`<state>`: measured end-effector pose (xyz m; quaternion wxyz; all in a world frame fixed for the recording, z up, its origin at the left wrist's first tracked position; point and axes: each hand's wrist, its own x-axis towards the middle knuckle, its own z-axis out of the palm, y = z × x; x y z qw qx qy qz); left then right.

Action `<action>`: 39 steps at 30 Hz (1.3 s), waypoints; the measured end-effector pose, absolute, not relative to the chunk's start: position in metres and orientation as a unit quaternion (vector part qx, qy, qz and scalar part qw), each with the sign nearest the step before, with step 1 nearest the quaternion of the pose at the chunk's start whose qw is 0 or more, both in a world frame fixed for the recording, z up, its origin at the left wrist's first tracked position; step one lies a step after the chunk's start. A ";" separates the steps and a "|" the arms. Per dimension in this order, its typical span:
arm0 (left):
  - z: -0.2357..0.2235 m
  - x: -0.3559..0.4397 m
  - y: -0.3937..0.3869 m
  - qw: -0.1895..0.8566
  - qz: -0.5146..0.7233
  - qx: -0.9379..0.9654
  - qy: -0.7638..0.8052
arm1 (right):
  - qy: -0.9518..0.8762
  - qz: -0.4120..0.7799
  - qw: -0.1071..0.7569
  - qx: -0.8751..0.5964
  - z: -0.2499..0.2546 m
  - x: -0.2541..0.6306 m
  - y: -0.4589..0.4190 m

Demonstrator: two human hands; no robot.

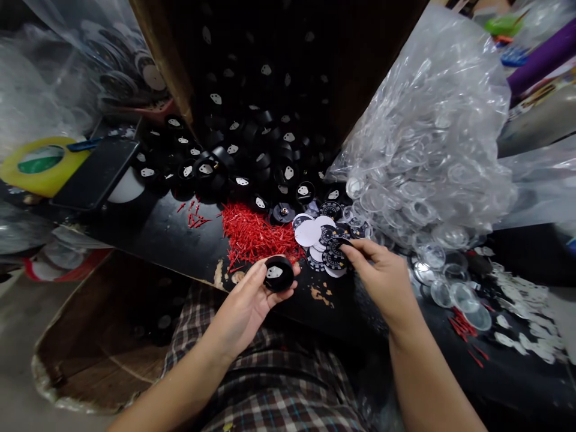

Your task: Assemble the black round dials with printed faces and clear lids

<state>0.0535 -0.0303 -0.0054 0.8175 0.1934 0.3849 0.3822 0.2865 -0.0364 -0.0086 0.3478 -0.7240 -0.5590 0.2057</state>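
Between its thumb and fingers, my left hand (245,306) holds a round black gauge housing (279,277) with a small whitish plate inside. My right hand (382,276) pinches a black printed dial disc (341,245) by its edge, over a loose pile of dial discs (324,257), some showing plain white backs. Left of that pile lies a heap of small red pointers (256,234). Behind it, many more black housings (240,182) spill out of a dark box.
A clear plastic bag (432,120) of transparent round covers (416,210) opens onto the table at right. White plates (535,318) lie farther right. At left are a yellow tape roll (45,165) and a black phone-like slab (99,174). A carton (90,360) stands below the table.
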 end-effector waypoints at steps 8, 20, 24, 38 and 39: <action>-0.002 0.066 -0.030 0.828 0.394 0.160 0.365 | -0.630 0.298 0.288 -0.657 0.016 0.258 -0.046; -0.001 0.075 -0.036 0.793 0.423 0.181 0.400 | -0.615 0.325 0.384 -0.607 0.021 0.227 -0.050; -0.003 0.076 -0.041 0.790 0.411 0.228 0.394 | -0.600 0.294 0.385 -0.636 0.023 0.213 -0.047; -0.013 0.072 -0.043 0.762 0.368 0.336 0.415 | -0.507 0.431 0.360 -0.654 0.005 0.218 -0.053; -0.013 0.071 -0.044 0.750 0.363 0.358 0.421 | -0.500 0.440 0.367 -0.649 0.002 0.217 -0.056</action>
